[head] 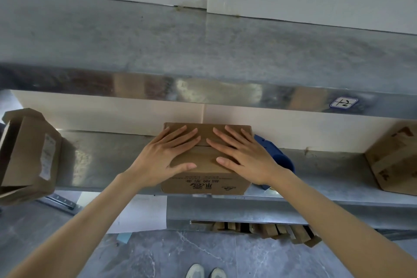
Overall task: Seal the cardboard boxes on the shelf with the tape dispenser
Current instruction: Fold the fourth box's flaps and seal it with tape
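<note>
Both forearms are seen bare up to the frame's edge. On the left hand and right hand, nails are kept short. On the feet, pale grey round-toed shoes are worn.

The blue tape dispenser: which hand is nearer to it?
Right. The right hand lies flat on the cardboard box, its wrist next to the tape dispenser; the left hand presses the box's other half, farther away.
</note>
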Demonstrator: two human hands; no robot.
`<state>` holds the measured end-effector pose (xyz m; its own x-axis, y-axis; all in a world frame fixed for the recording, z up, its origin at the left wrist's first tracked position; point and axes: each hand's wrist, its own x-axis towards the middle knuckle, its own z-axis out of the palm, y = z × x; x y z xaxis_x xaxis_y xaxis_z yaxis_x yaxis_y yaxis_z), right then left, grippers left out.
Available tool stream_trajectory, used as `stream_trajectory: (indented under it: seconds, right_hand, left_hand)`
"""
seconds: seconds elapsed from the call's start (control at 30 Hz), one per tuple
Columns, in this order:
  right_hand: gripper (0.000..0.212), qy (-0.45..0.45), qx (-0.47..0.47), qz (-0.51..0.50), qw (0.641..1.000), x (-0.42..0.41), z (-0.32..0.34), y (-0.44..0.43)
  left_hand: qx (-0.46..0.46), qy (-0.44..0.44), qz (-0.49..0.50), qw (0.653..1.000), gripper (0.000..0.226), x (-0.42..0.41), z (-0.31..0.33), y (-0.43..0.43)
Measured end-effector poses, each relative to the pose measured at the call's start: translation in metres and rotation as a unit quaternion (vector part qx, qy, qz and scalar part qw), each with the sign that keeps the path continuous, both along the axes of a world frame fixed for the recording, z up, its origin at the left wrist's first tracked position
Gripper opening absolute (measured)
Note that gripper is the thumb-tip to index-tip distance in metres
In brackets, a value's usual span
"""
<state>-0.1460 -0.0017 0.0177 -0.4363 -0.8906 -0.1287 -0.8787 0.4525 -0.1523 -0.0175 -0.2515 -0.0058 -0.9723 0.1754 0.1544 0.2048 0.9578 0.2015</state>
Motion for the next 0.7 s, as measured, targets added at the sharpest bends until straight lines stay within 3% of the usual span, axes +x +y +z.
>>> stream_trajectory:
  seconds: [0.27, 0.33, 0.4, 0.47, 0.57, 0.7]
  right_hand:
    - [0.07, -0.007, -0.069, -0.095, 0.993, 0.005, -0.008, -0.001]
    - [0.065, -0.056, -0.121, -0.145, 0.98, 0.005, -0.011, -0.001]
    - [0.058, -0.166, -0.22, -0.194, 0.942, 0.006, -0.013, 0.001]
    - [0.053, -0.277, -0.316, -0.231, 0.878, 0.009, -0.013, 0.003]
    - [0.052, -0.342, -0.365, -0.261, 0.825, 0.011, -0.011, 0.004]
    - [0.057, -0.403, -0.398, -0.286, 0.772, 0.011, -0.011, 0.004]
  left_hand:
    - [0.056, 0.018, 0.075, 0.995, 0.083, 0.002, -0.003, 0.007]
    - [0.095, 0.031, 0.113, 0.989, 0.082, 0.001, -0.005, 0.011]
    - [0.177, 0.05, 0.149, 0.972, 0.081, 0.001, -0.007, 0.015]
    - [0.298, 0.056, 0.172, 0.937, 0.079, 0.003, -0.008, 0.02]
    - [0.431, 0.043, 0.194, 0.88, 0.075, 0.004, -0.007, 0.022]
    - [0.503, 0.036, 0.182, 0.844, 0.067, 0.003, -0.01, 0.02]
